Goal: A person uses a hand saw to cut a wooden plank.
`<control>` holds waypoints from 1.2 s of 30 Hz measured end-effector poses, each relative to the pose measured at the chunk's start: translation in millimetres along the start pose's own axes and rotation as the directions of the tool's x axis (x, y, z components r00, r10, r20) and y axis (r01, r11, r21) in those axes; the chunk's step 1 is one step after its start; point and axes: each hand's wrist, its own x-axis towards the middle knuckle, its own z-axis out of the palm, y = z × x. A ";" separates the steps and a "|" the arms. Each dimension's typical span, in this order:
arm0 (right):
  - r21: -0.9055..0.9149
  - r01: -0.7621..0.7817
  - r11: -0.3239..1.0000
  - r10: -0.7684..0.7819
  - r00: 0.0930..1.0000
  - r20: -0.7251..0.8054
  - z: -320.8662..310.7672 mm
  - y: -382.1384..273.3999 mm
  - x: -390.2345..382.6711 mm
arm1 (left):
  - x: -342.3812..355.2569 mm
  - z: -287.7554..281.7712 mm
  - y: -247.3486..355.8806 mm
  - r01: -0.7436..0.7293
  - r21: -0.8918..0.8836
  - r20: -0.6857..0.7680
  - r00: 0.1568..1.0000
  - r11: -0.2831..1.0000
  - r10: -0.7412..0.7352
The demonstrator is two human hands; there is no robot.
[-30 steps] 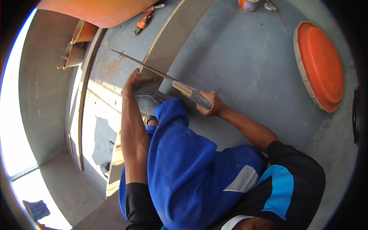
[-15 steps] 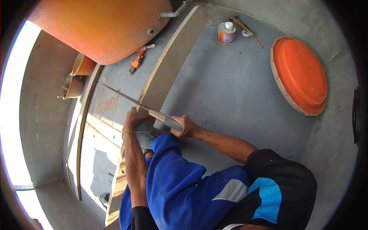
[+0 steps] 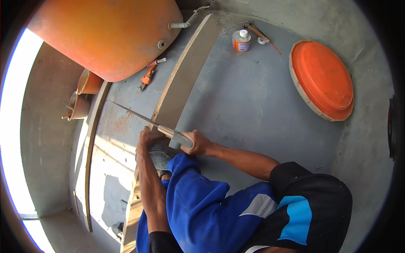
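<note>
A long wooden plank (image 3: pixel 185 78) runs from the far middle of the floor toward me. Across it lies a handsaw (image 3: pixel 138 114), its narrow blade pointing left past the plank's edge. My right hand (image 3: pixel 200 143) is closed round the saw's handle, on the plank's right side. At the plank's left edge, close to the blade, my left hand (image 3: pixel 146 138) grips the plank, its fingers partly hidden. A dark shoe (image 3: pixel 159 157) is beside the plank, just below my hands.
A big orange tank (image 3: pixel 109 38) with pipe fittings stands far left, a pipe wrench (image 3: pixel 146 79) near it. Buckets (image 3: pixel 88 82) stand by another board (image 3: pixel 93 126). Far right are a can (image 3: pixel 241 41), a hammer (image 3: pixel 256 32) and a round orange lid (image 3: pixel 322 80).
The whole view has shifted slightly. The saw still lies across the plank, my right hand on its handle and my left hand on the wood; any saw stroke is too small to tell.
</note>
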 end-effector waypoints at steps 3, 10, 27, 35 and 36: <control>-0.046 -0.065 0.997 0.067 0.996 0.053 28.8 -35.7 27.3 | 7.4 6.4 -80.2 -0.038 -0.034 0.034 0.999 0.999 0.039; -0.177 0.034 0.984 -0.018 0.996 0.092 -72.9 -62.6 -140.6 | -26.5 -25.0 -4.7 0.070 -0.077 0.028 0.997 0.995 -0.068; -0.112 -0.154 0.982 0.163 0.984 0.072 -34.4 -42.9 -67.1 | -30.5 -15.3 -7.4 0.025 -0.069 -0.013 1.000 0.997 -0.026; -0.109 -0.185 0.977 0.201 0.967 0.158 -46.7 -59.3 -73.4 | -33.0 -14.5 -28.3 0.043 -0.056 -0.072 0.996 0.997 -0.047; -0.031 -0.156 0.987 0.159 0.978 0.136 -65.9 -71.4 -105.7 | -39.0 -16.1 -33.2 0.027 -0.042 -0.077 0.997 0.999 -0.031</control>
